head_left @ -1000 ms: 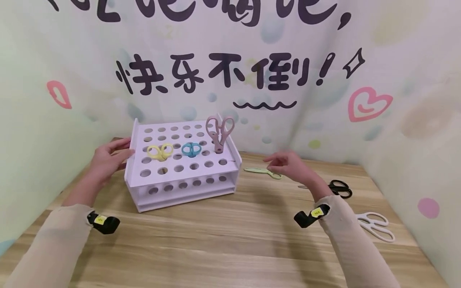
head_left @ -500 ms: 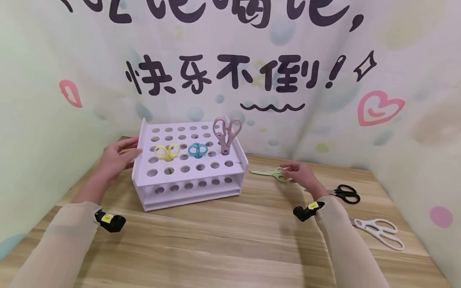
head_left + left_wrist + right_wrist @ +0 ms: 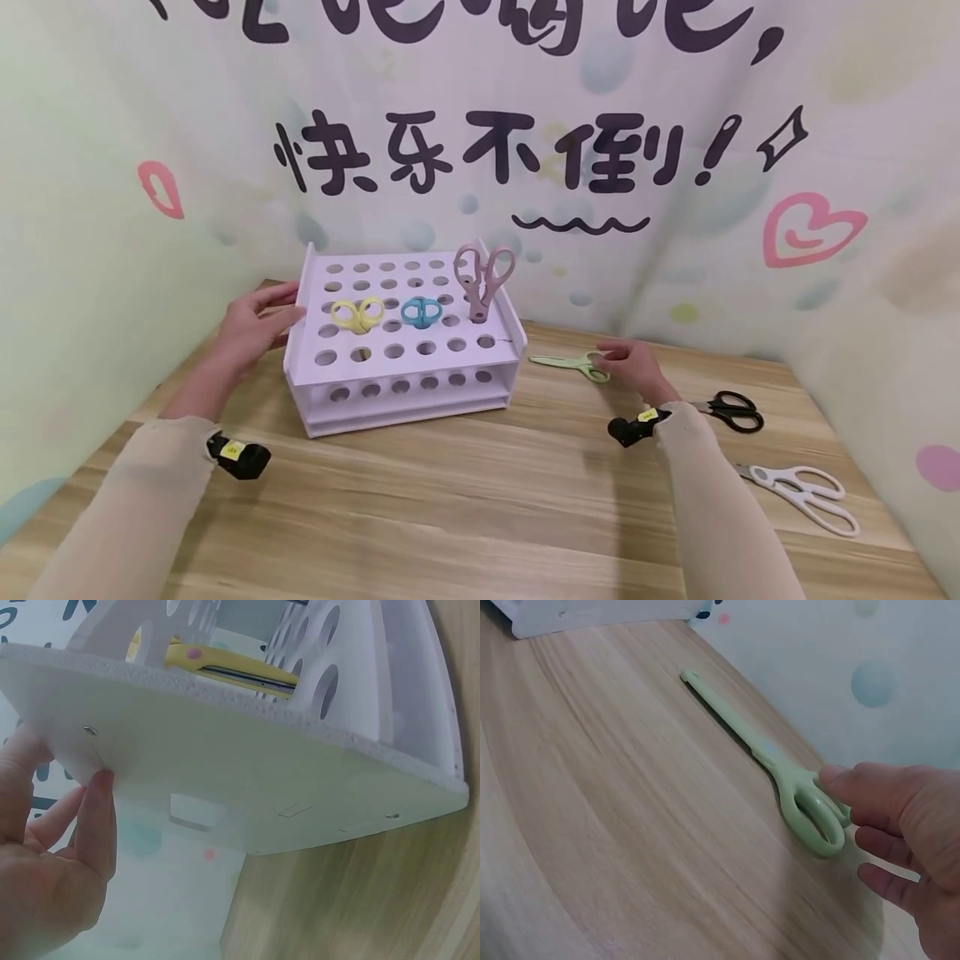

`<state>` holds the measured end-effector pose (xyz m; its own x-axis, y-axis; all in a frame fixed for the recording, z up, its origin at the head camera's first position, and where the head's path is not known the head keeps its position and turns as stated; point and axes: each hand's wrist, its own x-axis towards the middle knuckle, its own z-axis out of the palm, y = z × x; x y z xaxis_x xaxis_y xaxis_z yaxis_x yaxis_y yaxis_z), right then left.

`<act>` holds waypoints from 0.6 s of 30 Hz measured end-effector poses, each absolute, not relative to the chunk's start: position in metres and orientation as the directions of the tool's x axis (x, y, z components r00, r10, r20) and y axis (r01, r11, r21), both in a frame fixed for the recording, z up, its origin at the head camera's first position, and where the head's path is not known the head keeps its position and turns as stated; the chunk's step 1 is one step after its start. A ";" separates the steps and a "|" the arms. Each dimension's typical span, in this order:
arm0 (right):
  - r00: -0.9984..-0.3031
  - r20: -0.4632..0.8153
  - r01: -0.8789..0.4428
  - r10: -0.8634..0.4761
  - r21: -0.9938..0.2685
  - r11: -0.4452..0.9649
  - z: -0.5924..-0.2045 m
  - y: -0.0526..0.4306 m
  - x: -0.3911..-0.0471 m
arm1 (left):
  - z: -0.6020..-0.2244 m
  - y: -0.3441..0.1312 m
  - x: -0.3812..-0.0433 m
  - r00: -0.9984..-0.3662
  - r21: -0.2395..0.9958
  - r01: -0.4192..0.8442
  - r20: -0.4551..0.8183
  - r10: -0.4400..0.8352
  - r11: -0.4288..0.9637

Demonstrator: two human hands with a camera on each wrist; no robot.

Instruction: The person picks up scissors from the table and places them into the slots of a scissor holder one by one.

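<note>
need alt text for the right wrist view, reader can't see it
A right hand is at the handles of green scissors lying on a wooden table, its thumb over one loop. The closed blades point toward the upper left, where part of a white rack shows; a spotted pale wall rises behind.

Staged setting perhaps, printed backdrop (image 3: 675, 275), wood-grain table (image 3: 450, 500)

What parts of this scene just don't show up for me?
Head view: the blade tips of the black scissors and white scissors, hidden by the right arm.
Head view: the blades of the teal scissors, hidden by the top of the rack.
Head view: the upper wall writing, cut off by the top edge.
Right wrist view: part of one loop of the green scissors, behind the right hand.
</note>
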<state>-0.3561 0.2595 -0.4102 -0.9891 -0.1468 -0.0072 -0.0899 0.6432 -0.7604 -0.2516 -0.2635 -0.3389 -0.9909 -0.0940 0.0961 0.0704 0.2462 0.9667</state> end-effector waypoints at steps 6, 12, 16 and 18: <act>-0.987 0.026 -0.118 -0.159 -0.786 0.606 -0.423 0.264 -0.360 | -0.339 -0.265 -0.253 -0.991 0.963 0.060 0.088 -0.099 0.262; -0.985 0.012 -0.117 -0.172 -0.781 0.613 -0.428 0.264 -0.360 | -0.340 -0.265 -0.251 -0.991 0.967 0.059 0.087 -0.104 0.248; -0.983 -0.010 -0.110 -0.183 -0.768 0.631 -0.427 0.264 -0.360 | -0.339 -0.264 -0.251 -0.991 0.968 0.062 0.088 -0.100 0.241; -0.973 0.028 -0.164 -0.229 -0.782 0.601 -0.431 0.268 -0.363 | -0.339 -0.264 -0.252 -0.991 0.969 0.062 0.088 -0.101 0.239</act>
